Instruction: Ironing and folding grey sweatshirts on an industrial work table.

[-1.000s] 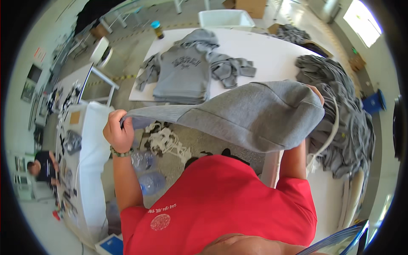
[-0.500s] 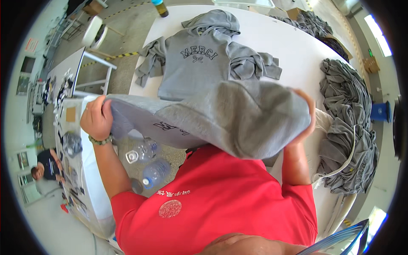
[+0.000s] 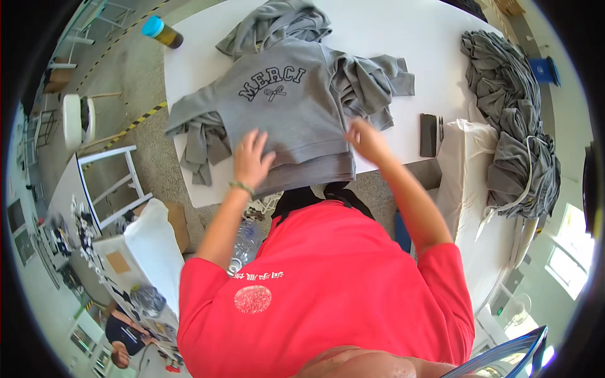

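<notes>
A grey hooded sweatshirt (image 3: pixel 277 110) with black outlined lettering and a small bow lies spread on the white table (image 3: pixel 422 82). Its hood points to the far side, its sleeves to left and right. Under its hem, the edges of more grey cloth (image 3: pixel 309 176) show, hanging over the near table edge. My left hand (image 3: pixel 252 156) rests on the lower left of the sweatshirt, fingers spread. By the right side edge, near the hem, is my right hand (image 3: pixel 368 140). Its fingers look bent but are blurred, so whether they pinch the cloth cannot be made out.
A blue-capped bottle (image 3: pixel 162 33) stands at the far left table corner. A dark phone (image 3: pixel 428 135) lies right of the sweatshirt. Grey garments (image 3: pixel 510 113) are heaped along the right. Clear plastic jugs (image 3: pixel 244 242) sit on the floor. At lower left is another person (image 3: pixel 126 334).
The grey sweatshirt that both hands held up in the air is down on the table, on top of the other. My left hand has let go and moved right; the view has shifted.
</notes>
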`<state>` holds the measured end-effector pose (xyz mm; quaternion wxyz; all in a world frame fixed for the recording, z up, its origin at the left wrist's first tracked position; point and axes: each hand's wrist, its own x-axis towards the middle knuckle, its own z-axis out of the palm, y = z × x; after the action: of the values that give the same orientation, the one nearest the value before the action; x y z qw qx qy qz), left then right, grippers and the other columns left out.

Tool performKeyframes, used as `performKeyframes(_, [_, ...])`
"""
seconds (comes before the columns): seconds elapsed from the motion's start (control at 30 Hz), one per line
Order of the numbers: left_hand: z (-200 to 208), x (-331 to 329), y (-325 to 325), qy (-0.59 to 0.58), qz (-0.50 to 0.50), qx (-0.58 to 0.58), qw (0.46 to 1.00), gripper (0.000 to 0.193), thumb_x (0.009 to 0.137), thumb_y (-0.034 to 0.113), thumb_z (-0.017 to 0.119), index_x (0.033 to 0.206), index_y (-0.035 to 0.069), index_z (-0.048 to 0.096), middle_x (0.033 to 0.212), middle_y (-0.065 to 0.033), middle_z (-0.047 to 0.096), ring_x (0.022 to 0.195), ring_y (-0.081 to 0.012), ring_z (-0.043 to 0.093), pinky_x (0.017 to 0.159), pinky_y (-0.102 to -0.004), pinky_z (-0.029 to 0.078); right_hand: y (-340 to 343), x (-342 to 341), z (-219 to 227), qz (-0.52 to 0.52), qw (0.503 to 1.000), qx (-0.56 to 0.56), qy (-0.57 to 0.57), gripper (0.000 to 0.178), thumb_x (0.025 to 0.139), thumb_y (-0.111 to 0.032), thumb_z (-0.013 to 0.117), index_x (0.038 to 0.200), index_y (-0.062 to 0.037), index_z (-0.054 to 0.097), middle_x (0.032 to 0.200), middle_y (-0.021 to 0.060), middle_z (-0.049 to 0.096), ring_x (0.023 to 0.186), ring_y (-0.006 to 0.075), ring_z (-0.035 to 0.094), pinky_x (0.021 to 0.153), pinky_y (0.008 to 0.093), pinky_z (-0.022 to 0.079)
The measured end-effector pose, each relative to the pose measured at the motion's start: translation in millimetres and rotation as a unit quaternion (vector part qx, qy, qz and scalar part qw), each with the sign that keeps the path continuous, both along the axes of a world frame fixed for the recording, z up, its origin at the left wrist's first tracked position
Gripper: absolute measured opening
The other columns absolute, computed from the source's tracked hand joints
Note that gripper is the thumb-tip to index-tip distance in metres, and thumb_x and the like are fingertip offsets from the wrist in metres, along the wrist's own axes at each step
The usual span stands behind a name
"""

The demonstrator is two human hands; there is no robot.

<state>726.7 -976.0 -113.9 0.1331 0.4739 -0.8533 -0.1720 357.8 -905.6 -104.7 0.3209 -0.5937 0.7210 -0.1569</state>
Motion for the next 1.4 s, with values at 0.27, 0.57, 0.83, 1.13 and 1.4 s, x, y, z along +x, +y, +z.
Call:
performKeyframes(0.27, [-47.8,48.8,48.1,0.15,0.352,0.12,0.916,0.042,0.09,0.034,0.078,0.119,0.006,0.065,0.121,-0.0158,0.064,0.11,-0.0343,0.063,0.093,-0.0454,0.05,12.0,45.8,-9.8,-0.172,0.982,0.078,0.02,0.037,0.092,-0.034,0.074,0.116,-0.0061,0.069,0.102,0.0145,0.072,0.096,0.0343,0.07,0.085,0.0431,0.055])
performKeyframes(0.57, [-44.0,51.8,20.4,0.061,0.308,0.116,0.942,0.035,0.096,0.04,0.07,0.091,0.006,0.066,0.083,-0.013,0.068,0.08,-0.0351,0.066,0.071,-0.0465,0.051,-15.2,25.4,-45.5,-0.157,0.979,0.129,0.028,0.036,0.088,-0.025,0.079,0.114,-0.0026,0.067,0.09,0.0123,0.072,0.082,0.0245,0.07,0.072,0.0375,0.055])
performKeyframes(0.83, [-50.8,60.8,22.3,0.092,0.357,0.175,0.913,0.038,0.093,0.044,0.073,0.094,0.006,0.067,0.087,-0.0134,0.072,0.084,-0.0342,0.069,0.074,-0.0452,0.053,-27.0,25.3,17.2,-0.26,0.931,0.097,-0.235,0.036,0.088,-0.024,0.08,0.113,-0.0005,0.07,0.092,0.0085,0.072,0.077,0.0157,0.068,0.065,0.0317,0.055])
performKeyframes(1.13, [-66.9,55.8,23.6,-0.003,0.329,0.202,0.922,0.038,0.089,0.041,0.076,0.101,0.007,0.064,0.09,-0.0172,0.072,0.089,-0.0389,0.069,0.078,-0.0498,0.053,-12.8,23.5,-12.5,-0.232,0.893,0.216,-0.319,0.024,0.091,-0.029,0.079,0.097,-0.0082,0.07,0.083,-0.0009,0.065,0.074,0.01,0.061,0.063,0.0279,0.05])
performKeyframes(1.4, [-39.4,51.7,25.0,0.131,0.35,0.088,0.923,0.024,0.096,0.026,0.072,0.099,0.005,0.061,0.08,-0.0119,0.067,0.073,-0.0263,0.064,0.068,-0.04,0.051,-12.9,19.6,-3.9,-0.231,0.89,0.179,-0.349,0.024,0.092,-0.026,0.079,0.087,-0.0087,0.062,0.078,-0.0001,0.062,0.063,0.0104,0.059,0.058,0.0277,0.052])
